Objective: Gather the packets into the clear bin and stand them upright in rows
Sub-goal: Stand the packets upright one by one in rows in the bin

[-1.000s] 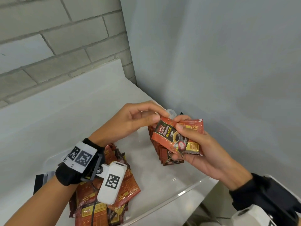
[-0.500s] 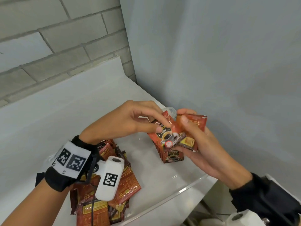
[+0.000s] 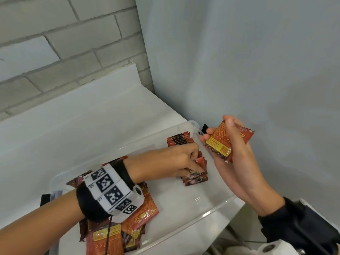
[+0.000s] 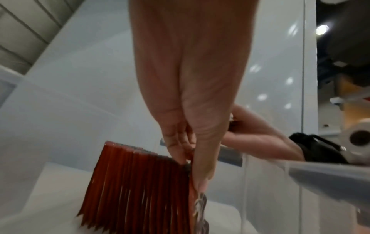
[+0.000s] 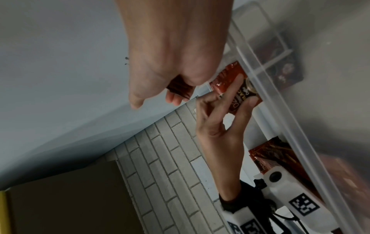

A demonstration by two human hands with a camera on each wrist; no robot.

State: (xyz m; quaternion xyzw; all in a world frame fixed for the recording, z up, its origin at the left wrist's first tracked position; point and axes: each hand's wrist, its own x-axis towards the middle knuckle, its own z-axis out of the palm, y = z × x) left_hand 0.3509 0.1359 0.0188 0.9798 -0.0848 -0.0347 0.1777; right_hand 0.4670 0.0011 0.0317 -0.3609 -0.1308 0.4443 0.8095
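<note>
My left hand (image 3: 173, 161) is down inside the clear bin (image 3: 211, 212), thumb and fingers pinching one packet (image 3: 199, 167) at the near end of the upright row (image 3: 181, 139). The packet stands on edge, pressed flat against the last one in the row, with its printed face toward me. From the left wrist view my fingertips (image 4: 201, 182) lie along that front packet while the rest of the row fans away behind it, every packet on its edge on the bin floor.

My right hand (image 3: 237, 157) is up beside the bin's far right corner, just to the right of my left hand and clear of the rim. Its thumb and curled fingers grip a small stack of packets (image 3: 220, 144), yellow label side up; I cannot tell how many are in it.

Behind my left wrist, toward my body, a loose heap of packets (image 3: 141, 214) lies flat on the bin floor, well apart from the row.
</note>
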